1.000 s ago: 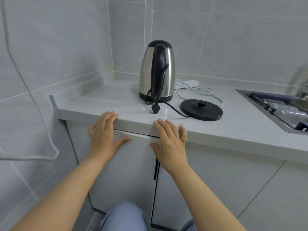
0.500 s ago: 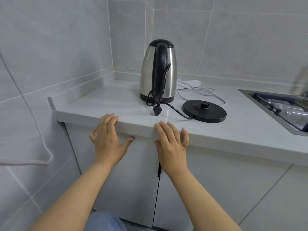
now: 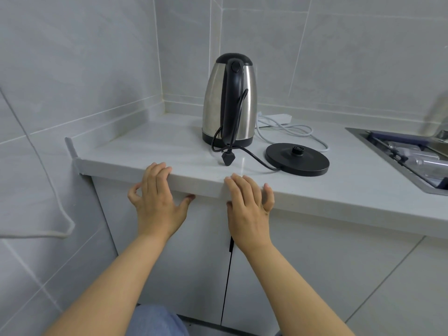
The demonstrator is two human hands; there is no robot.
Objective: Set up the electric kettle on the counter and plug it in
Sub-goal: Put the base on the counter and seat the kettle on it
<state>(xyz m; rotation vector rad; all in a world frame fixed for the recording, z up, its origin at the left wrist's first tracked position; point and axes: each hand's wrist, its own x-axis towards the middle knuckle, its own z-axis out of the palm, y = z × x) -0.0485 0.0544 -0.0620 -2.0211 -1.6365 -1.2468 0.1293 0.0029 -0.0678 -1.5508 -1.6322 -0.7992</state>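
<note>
My left hand (image 3: 157,202) and my right hand (image 3: 248,207) rest side by side at the front edge of a pale grey stone counter (image 3: 145,151), fingers straight and loosely spread, holding nothing; the fingertips lie over the counter's lip and the palms hang in front of the white cabinet doors (image 3: 194,263) below. From my right hand, at about twelve o'clock and well back on the counter, stands the tall stainless-steel electric kettle with a black lid and black handle (image 3: 230,100), upright, handle facing me. Its round black plastic power base (image 3: 297,159) lies flat at about three o'clock from the kettle, just beside it but apart, so the kettle is off its base. The base's black cord (image 3: 254,158) loops through the kettle's handle, and its black plug (image 3: 228,158) lies loose on the counter in front of the kettle. Behind the kettle, at two o'clock, sits a white power strip with a coiled white cable (image 3: 276,117). A steel sink (image 3: 412,154) fills the counter's far right.
</note>
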